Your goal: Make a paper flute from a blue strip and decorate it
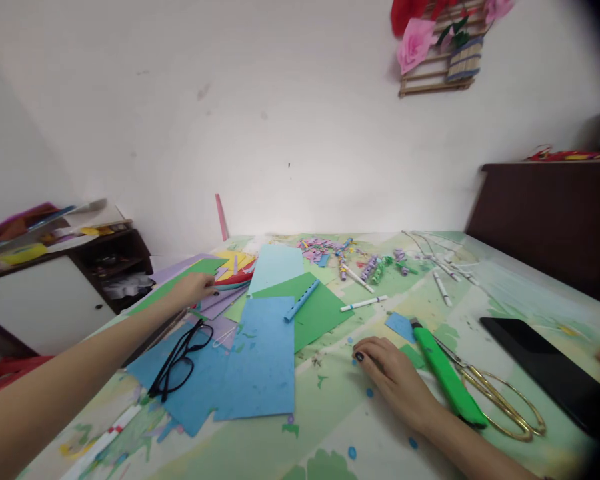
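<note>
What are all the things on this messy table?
Blue paper: overlapping sheets, blue, front middle.
Green paper: one, green, behind the blue.
Glasses: one, black, lying on the blue paper.
Markers: several, white, scattered towards the back.
Utility knife: one, bright green, beside the right hand.
Scissors: one, gold, right of the knife.
Tablet: one, black, far right.
Paper flowers: a few, pink, up on the wall.
Left hand: one, touching the coloured paper pile at the left.
Right hand: one, flat on the table.
</note>
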`<state>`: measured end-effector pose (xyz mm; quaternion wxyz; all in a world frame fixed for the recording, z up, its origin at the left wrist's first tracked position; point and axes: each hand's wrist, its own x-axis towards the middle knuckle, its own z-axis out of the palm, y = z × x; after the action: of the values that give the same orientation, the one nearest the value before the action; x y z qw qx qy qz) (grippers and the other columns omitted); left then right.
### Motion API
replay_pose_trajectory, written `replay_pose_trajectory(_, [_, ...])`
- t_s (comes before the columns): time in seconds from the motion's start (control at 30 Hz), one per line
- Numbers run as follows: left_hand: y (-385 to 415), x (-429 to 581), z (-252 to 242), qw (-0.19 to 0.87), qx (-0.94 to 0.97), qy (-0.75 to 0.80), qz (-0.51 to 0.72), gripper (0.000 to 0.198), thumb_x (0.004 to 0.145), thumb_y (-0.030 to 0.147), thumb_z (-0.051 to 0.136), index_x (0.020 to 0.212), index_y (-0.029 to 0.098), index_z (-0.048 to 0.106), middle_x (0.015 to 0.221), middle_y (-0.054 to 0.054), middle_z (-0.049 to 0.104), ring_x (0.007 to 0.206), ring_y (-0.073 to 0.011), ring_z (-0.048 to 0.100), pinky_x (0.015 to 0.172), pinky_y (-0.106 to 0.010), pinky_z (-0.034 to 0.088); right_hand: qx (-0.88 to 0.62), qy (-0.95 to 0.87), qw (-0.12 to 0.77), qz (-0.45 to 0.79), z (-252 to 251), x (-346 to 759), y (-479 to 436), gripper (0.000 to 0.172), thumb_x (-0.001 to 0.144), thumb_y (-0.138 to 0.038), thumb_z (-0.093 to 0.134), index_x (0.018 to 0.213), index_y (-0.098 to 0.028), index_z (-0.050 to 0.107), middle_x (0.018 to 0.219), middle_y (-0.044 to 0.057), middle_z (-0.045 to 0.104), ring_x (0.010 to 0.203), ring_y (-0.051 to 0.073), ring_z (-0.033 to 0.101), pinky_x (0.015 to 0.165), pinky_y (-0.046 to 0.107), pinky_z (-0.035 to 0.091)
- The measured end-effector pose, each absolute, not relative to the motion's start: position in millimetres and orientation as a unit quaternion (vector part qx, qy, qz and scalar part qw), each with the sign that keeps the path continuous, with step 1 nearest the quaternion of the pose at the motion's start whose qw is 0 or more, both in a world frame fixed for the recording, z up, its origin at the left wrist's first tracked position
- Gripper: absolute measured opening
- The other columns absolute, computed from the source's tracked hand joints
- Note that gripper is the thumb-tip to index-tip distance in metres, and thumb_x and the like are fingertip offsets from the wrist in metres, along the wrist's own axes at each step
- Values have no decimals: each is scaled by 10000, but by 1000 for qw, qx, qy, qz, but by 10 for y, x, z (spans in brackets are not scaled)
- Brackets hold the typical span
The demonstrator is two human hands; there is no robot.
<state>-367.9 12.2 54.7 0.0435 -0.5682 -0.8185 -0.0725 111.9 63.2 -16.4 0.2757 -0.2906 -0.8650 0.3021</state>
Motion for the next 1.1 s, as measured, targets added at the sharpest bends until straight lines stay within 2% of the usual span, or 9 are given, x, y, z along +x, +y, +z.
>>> replay_pose_trajectory(0.2, [115, -3750, 637, 11, -518, -856, -11, 304, 896, 339, 548, 1123, 137, 573, 1104, -73, 606, 941, -207, 612, 798, -396, 526, -296, -866, 272, 298, -158, 1122, 636, 301, 924, -316, 351, 886, -168, 610, 977, 106, 638, 939, 241, 544, 850, 414, 416])
replay_pose_trajectory(0.57, [105, -3705, 796, -10, -481, -877, -10, 319, 885, 342, 564, 1134, 143, 577, 1140, -70, 596, 966, -224, 606, 799, -392, 527, -306, -861, 268, 305, -154, 1115, 650, 339, 906, -393, 369, 893, -181, 634, 1016, 115, 650, 966, 253, 565, 872, 421, 439])
replay_pose_trajectory(0.83, [68, -3751, 799, 21, -523, -852, -20, 295, 897, 335, 547, 1125, 151, 578, 1142, -77, 596, 974, -212, 601, 824, -403, 517, -303, -860, 293, 288, -174, 1119, 659, 333, 900, -405, 386, 879, -199, 647, 1000, 111, 666, 956, 255, 593, 855, 419, 476])
replay_pose_trajectory(1.1, [55, -3769, 732, 6, -570, -821, -2, 305, 892, 328, 557, 1136, 145, 567, 1130, -82, 597, 963, -206, 605, 818, -409, 519, -299, -863, 298, 279, -188, 1124, 654, 319, 908, -394, 390, 877, -204, 644, 997, 105, 664, 949, 246, 598, 839, 402, 486])
